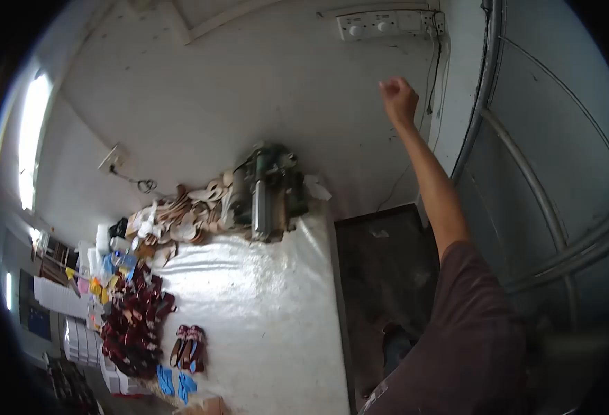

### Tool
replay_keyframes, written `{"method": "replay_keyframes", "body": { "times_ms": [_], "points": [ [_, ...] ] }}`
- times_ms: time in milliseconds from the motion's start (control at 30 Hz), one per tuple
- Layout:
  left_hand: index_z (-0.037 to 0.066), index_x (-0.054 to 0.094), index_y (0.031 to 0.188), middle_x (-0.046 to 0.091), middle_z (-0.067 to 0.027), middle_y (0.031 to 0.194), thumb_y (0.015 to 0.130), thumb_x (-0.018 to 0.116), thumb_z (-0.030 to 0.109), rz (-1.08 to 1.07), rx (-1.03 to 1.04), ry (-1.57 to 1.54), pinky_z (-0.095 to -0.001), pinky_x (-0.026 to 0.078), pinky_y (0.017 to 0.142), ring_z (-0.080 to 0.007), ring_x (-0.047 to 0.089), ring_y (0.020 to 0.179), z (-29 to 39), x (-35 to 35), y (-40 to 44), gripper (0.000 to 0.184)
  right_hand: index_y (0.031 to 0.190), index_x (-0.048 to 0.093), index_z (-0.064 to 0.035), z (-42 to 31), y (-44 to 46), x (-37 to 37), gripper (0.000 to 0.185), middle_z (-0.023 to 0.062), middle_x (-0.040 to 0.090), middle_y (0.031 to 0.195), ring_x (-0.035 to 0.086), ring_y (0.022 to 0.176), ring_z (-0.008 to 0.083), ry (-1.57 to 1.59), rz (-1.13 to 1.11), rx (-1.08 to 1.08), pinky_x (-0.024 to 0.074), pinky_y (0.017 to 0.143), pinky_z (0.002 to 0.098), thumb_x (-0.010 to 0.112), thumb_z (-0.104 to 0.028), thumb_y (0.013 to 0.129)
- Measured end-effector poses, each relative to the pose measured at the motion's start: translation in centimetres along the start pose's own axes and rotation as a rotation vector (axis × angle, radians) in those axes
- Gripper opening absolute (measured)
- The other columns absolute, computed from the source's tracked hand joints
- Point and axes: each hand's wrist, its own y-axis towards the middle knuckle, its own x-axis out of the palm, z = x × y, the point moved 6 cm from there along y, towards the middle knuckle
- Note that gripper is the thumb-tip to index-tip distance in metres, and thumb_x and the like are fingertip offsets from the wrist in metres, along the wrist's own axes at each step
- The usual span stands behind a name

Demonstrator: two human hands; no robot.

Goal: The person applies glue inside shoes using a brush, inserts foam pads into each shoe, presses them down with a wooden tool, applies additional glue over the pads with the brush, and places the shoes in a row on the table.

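Note:
My right hand (399,99) is raised at the end of an outstretched bare arm, in front of the pale wall. Its fingers are curled in, and nothing shows in them. Nearest to it is the white switch panel (389,26) on the wall, above the hand and apart from it. A dark cable (434,76) hangs from the panel's right end, just right of the hand. My left hand is out of view.
A table with a shiny pale cover (270,297) holds a green machine (263,194), cut pieces (194,211), dark red shoe parts (135,325), a pair of sandals (188,348) and blue pieces (176,382). Metal pipes (526,166) run along the right side.

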Motion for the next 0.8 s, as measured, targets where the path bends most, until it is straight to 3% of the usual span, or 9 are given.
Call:
{"method": "replay_keyframes", "body": {
  "times_ms": [67,167,233,333,467,533,800],
  "points": [
    [0.006,0.045,0.143,0.050,-0.0077,0.139,0.099,0.047,0.054,0.000,-0.028,0.008,-0.0327,0.037,0.106,-0.0184,0.048,0.125,1.8,2.9,2.2,0.065,0.105,0.063,-0.0033,3.2,5.1,1.9,0.036,0.0098,0.070,0.083,0.070,0.078,0.0219,-0.161,0.028,-0.007,0.0551,0.069,0.0344,0.079,-0.026,0.083],
    [0.006,0.045,0.142,0.051,-0.0077,0.139,0.099,0.047,0.054,0.004,-0.048,0.003,-0.0326,0.038,0.106,-0.0184,0.049,0.124,3.9,6.0,4.7,0.065,0.116,0.061,-0.0029,7.2,11.4,4.9,0.046,0.0115,0.070,0.085,0.070,0.079,0.0227,-0.086,0.137,-0.112,0.0553,0.071,0.0379,0.079,-0.027,0.082],
    [0.006,0.045,0.142,0.051,-0.0076,0.138,0.099,0.047,0.054,0.005,-0.064,0.006,-0.0326,0.038,0.105,-0.0183,0.049,0.124,4.9,7.8,6.0,0.065,0.128,0.058,-0.0013,8.0,14.3,6.1,0.055,0.0168,0.065,0.092,0.067,0.085,0.0312,-0.006,0.117,-0.165,0.0531,0.076,0.0421,0.077,-0.022,0.081],
    [0.006,0.046,0.141,0.052,-0.0076,0.138,0.099,0.047,0.054,0.007,-0.078,0.006,-0.0326,0.038,0.105,-0.0182,0.050,0.123,5.9,9.4,7.5,0.065,0.131,0.057,-0.0042,8.3,16.8,8.0,0.057,0.0124,0.068,0.089,0.068,0.077,0.0250,-0.167,0.178,-0.315,0.0546,0.071,0.0370,0.079,-0.024,0.081],
    [0.006,0.047,0.141,0.052,-0.0076,0.137,0.099,0.047,0.054,0.010,-0.100,-0.001,-0.0325,0.039,0.105,-0.0182,0.050,0.122,6.4,10.5,8.7,0.064,0.120,0.065,-0.0026,8.0,18.2,9.5,0.044,0.0122,0.067,0.089,0.067,0.075,0.0253,-0.228,0.156,-0.447,0.0536,0.070,0.0370,0.078,-0.021,0.082],
    [0.006,0.047,0.141,0.053,-0.0076,0.137,0.099,0.047,0.054,0.016,-0.107,-0.005,-0.0325,0.039,0.104,-0.0181,0.051,0.122,6.5,10.6,9.1,0.064,0.114,0.066,-0.0012,8.6,18.3,9.9,0.037,0.0169,0.065,0.099,0.065,0.089,0.0351,-0.169,0.073,-0.300,0.0527,0.077,0.0443,0.073,-0.020,0.084],
    [0.005,0.048,0.139,0.054,-0.0076,0.135,0.099,0.047,0.054,0.021,-0.121,-0.008,-0.0324,0.040,0.103,-0.0179,0.052,0.120,6.6,11.1,9.7,0.064,0.109,0.068,0.0012,8.2,18.5,10.1,0.034,0.0183,0.066,0.097,0.066,0.086,0.0369,-0.225,0.113,-0.307,0.0539,0.076,0.0441,0.073,-0.020,0.083]
  ]
}}
